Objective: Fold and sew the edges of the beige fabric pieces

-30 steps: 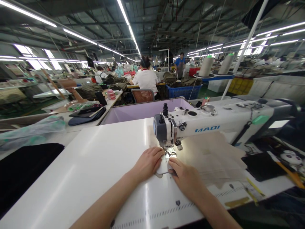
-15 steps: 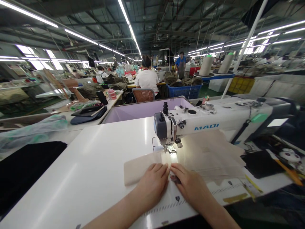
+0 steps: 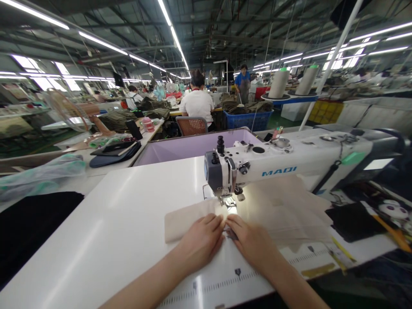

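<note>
A beige piece of fabric (image 3: 185, 223) lies under the sewing machine (image 3: 280, 163), stretching from the left of the needle to the right under the arm. My left hand (image 3: 202, 236) has its fingertips together on the fabric's edge, just in front of the presser foot (image 3: 229, 202). Close beside it, my right hand (image 3: 252, 242) pinches the same edge, thumb tucked beneath. A small dark item (image 3: 231, 234) shows under the right fingers, too hidden to name. The machine's lamp lights the spot between the fingertips and the foot.
A printed ruler (image 3: 222, 281) runs along the front of the white table (image 3: 128, 227). Dark fabric (image 3: 35, 231) lies at the left, a black piece (image 3: 354, 221) at the right. Beyond is a lilac bin (image 3: 180, 148). Co-workers sit and stand farther back.
Both hands and the fabric have moved slightly forward, toward the presser foot. The view has shifted a little.
</note>
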### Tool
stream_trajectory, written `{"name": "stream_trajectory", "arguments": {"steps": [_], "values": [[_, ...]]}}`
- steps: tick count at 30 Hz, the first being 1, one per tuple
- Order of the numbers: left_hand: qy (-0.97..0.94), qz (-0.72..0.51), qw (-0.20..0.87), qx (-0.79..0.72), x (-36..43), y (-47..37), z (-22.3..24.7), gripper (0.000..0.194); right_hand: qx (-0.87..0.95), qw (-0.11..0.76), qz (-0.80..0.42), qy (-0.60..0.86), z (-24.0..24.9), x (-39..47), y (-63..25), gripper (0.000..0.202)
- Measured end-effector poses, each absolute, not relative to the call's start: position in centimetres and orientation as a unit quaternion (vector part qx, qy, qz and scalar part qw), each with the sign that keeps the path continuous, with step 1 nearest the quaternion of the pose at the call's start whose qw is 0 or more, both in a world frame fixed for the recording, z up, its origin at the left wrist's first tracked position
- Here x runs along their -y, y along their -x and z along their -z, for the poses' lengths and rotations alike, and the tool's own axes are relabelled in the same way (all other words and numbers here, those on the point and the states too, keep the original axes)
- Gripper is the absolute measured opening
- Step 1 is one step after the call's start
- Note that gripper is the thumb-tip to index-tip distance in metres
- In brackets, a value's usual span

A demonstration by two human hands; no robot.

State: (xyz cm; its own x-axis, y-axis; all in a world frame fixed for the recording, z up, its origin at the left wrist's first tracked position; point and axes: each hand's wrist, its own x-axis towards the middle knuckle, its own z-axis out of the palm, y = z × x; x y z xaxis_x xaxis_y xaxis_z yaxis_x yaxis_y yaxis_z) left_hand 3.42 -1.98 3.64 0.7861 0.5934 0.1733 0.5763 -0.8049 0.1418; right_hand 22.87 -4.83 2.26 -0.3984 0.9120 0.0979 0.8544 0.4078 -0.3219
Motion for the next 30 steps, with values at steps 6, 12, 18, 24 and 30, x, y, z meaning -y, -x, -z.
{"name": "stream_trajectory", "arguments": {"steps": [6,12,18,24,30], "values": [[-0.944,-0.104,0.045,-0.311,-0.9,-3.5,-4.0,0.02,0.817,0.124,-0.109,0.552,-3.2,2.8,-22.4,0.03],[-0.944,-0.113,0.039,-0.308,-2.9,-3.3,-4.3,0.022,0.815,0.137,-0.112,0.552,-3.5,2.6,-22.3,0.028],[-0.937,-0.141,0.025,-0.318,-2.8,-2.9,-3.7,0.026,0.807,0.151,-0.118,0.559,-2.5,4.0,-22.4,0.023],[-0.921,-0.162,0.014,-0.355,-2.3,-2.8,-2.6,0.033,0.804,0.149,-0.085,0.569,-1.2,5.0,-22.2,0.033],[-0.913,-0.149,0.019,-0.379,-1.8,-2.4,-2.0,0.037,0.796,0.203,-0.078,0.564,-0.7,5.3,-22.3,0.029]]}}
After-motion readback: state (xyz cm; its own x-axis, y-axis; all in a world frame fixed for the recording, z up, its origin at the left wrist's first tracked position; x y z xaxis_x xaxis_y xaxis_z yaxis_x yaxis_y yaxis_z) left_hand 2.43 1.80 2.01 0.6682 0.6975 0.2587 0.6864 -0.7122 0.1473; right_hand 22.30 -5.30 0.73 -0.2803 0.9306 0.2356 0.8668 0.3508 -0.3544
